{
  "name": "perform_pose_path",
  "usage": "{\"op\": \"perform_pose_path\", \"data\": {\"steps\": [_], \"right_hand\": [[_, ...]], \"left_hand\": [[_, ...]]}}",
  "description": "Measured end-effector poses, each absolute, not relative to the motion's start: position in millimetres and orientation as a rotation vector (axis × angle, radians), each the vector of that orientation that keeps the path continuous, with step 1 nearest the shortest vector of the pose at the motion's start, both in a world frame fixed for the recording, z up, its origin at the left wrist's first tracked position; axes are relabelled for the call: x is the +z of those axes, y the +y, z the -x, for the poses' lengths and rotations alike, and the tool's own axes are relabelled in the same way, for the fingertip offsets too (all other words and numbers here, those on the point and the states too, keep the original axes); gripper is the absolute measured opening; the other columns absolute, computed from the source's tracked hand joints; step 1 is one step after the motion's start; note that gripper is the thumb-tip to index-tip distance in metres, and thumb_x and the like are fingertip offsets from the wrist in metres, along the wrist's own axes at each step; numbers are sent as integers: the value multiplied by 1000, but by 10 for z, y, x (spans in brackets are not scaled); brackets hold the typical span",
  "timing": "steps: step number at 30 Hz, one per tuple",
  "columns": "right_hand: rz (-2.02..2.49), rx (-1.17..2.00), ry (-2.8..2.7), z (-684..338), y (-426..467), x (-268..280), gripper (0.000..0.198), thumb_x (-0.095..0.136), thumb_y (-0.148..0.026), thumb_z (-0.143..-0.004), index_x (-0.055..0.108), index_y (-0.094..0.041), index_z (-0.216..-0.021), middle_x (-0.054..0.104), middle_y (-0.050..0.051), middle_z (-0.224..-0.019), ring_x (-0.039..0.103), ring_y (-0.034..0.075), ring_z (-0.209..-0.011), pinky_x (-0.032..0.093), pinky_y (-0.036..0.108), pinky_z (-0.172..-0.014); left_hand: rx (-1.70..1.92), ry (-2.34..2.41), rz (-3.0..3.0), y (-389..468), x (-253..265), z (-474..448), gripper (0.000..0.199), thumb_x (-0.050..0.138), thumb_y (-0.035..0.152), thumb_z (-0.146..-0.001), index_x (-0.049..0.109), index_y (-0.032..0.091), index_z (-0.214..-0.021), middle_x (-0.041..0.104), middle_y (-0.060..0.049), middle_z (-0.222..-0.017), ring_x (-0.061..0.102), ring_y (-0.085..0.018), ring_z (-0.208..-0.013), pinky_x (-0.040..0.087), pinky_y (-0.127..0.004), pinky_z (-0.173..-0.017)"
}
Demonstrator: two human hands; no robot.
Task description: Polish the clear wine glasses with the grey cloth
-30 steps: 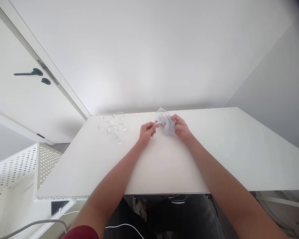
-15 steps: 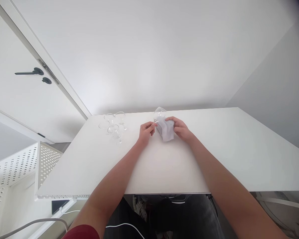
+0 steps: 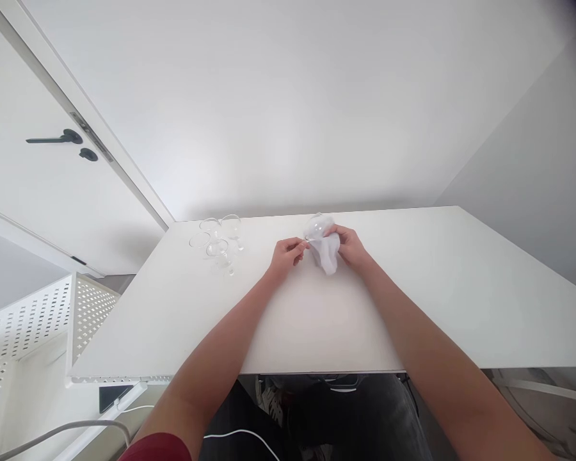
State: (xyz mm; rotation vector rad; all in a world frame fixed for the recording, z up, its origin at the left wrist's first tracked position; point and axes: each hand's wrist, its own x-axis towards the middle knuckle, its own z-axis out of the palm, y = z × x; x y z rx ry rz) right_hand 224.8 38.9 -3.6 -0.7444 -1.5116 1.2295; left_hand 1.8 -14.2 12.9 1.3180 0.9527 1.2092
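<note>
My left hand [image 3: 288, 253] is closed in a pinch on the stem of a clear wine glass [image 3: 318, 224], its bowl tilted away toward the wall. A thin whitish cloth [image 3: 327, 253] hangs from my right hand [image 3: 348, 245], whose fingers are closed on it and press it against the bowl. Part of the cloth lies behind or around the glass; exactly where is hard to see. To the left, several clear stemmed glasses [image 3: 217, 248] stand grouped on the white table [image 3: 312, 326].
A white wall [image 3: 278, 115] rises directly behind the table's far edge. At the left are a door with a black handle [image 3: 52, 138] and a white perforated panel [image 3: 93, 314]. A white cable [image 3: 240, 433] crosses my lap below the near edge.
Both hands have shifted slightly to the right with the glass and cloth. The glass has turned, and the cloth has bunched and now hangs narrower. The grouped glasses stay put.
</note>
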Motion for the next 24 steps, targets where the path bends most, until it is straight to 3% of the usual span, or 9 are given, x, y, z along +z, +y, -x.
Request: {"op": "perform_pose_path", "data": {"steps": [4, 7, 11, 15, 20, 24], "right_hand": [[617, 1395, -1394, -2264, 305, 32, 79, 89, -41, -69, 53, -35, -139, 72, 7, -119, 71, 26, -93, 55, 34, -70], [612, 1442, -1363, -2265, 240, 87, 100, 89, -45, -67, 39, -37, -154, 69, 9, -128, 71, 30, -100, 57, 39, -75], [528, 1507, -1380, -2260, 201, 136, 97, 88, -50, -64, 47, -37, -151, 67, 9, -133, 72, 34, -102, 59, 47, -80], [547, 1448, -1387, -2236, 230, 136, 88, 86, -48, -68, 49, -35, -147, 65, 11, -135, 70, 32, -102, 59, 46, -81], [761, 993, -1571, -2167, 264, 97, 71, 83, -46, -72, 54, -29, -135, 65, 11, -129, 66, 28, -104, 57, 41, -81], [867, 508, -1859, -2161, 236, 74, 58, 82, -41, -73, 63, -28, -126, 64, 11, -125, 64, 30, -106, 55, 44, -88]], "left_hand": [[1108, 966, -1380, -161, 127, -39, 37, 72, 54, -85, 73, 17, -82, 50, 0, -64, 46, -12, -63, 31, -25, -51], [1024, 894, -1385, -172, 130, -31, 38, 72, 54, -85, 71, 16, -80, 48, 0, -63, 44, -11, -60, 28, -25, -50], [919, 835, -1411, -183, 134, -21, 39, 69, 54, -86, 69, 16, -77, 45, 1, -60, 39, -10, -55, 26, -26, -50], [1108, 1032, -1673, -159, 89, -47, 32, 66, 46, -90, 70, 17, -78, 54, 0, -62, 44, -11, -59, 35, -27, -58], [1254, 1380, -1982, -116, -6, -77, 12, 63, 20, -85, 74, 19, -86, 67, -2, -77, 51, -13, -65, 41, -28, -63], [1134, 1487, -2205, -133, -20, -59, 35, 58, 5, -75, 77, 21, -100, 70, -3, -84, 55, -14, -65, 40, -27, -58]]}}
